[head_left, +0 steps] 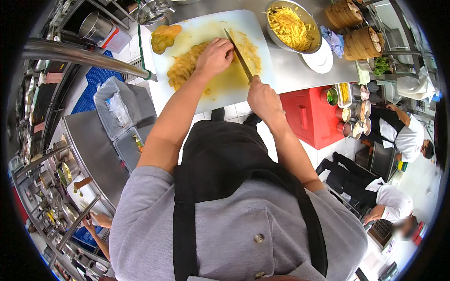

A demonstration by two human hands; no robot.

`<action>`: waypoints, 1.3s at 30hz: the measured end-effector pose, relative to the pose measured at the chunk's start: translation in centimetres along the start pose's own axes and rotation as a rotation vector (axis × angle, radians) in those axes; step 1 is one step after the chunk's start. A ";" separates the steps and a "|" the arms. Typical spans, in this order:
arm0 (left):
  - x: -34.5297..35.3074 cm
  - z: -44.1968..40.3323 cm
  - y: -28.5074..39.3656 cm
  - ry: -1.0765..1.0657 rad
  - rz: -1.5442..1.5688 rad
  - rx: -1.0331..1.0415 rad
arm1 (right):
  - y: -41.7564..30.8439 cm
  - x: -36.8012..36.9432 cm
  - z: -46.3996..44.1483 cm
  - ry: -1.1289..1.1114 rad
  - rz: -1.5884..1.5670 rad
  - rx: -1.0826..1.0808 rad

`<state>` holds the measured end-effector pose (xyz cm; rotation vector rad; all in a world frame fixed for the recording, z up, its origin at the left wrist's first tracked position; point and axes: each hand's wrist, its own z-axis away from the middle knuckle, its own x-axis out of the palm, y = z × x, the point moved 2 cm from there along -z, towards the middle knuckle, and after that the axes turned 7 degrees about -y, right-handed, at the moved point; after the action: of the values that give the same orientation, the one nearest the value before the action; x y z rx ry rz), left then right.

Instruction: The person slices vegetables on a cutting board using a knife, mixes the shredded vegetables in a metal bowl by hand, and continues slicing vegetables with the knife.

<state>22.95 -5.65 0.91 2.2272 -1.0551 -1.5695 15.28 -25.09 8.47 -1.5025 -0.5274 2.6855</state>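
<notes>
My right hand (pixel 265 99) is closed around the handle of a kitchen knife (pixel 241 59), its long blade pointing up and to the left over a white cutting board (pixel 220 19). My left hand (pixel 215 58), fingers curled, presses on a row of yellow-brown vegetable slices (pixel 182 70) just left of the blade. Thin cut strips (pixel 252 50) lie to the right of the knife. A lumpy, uncut piece of the vegetable (pixel 165 38) rests at the board's far left corner. Yellowish liquid wets the board. My left fingertips are partly hidden.
A metal bowl of yellow shreds (pixel 293 29) and white plates (pixel 318 60) stand right of the board, near bamboo steamers (pixel 358 43). Below the counter edge is a red box (pixel 307 117) beside several ingredient containers. Two people work at right; another person's hands (pixel 99 221) show at lower left.
</notes>
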 end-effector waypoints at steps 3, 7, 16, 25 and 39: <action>0.4 0.1 -0.4 -0.014 0.013 -0.013 | -0.7 0.9 -3.7 0.069 -0.046 -0.044; 0.2 0.2 -0.3 -0.039 -0.017 -0.005 | -1.8 0.5 -7.9 0.124 -0.024 -0.097; -0.1 -0.1 -0.4 -0.063 -0.007 0.010 | -1.6 -1.1 -3.2 0.063 -0.005 -0.048; -0.1 -0.1 -0.4 -0.002 0.012 0.019 | -0.4 0.4 -1.3 0.041 -0.024 -0.043; -0.4 -0.3 -1.1 -0.064 -0.048 0.013 | -2.0 -1.4 -3.9 0.074 -0.019 -0.054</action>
<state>23.62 -4.71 0.70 2.2406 -1.0388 -1.6683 19.03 -22.35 8.37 -1.5946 -0.6119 2.6096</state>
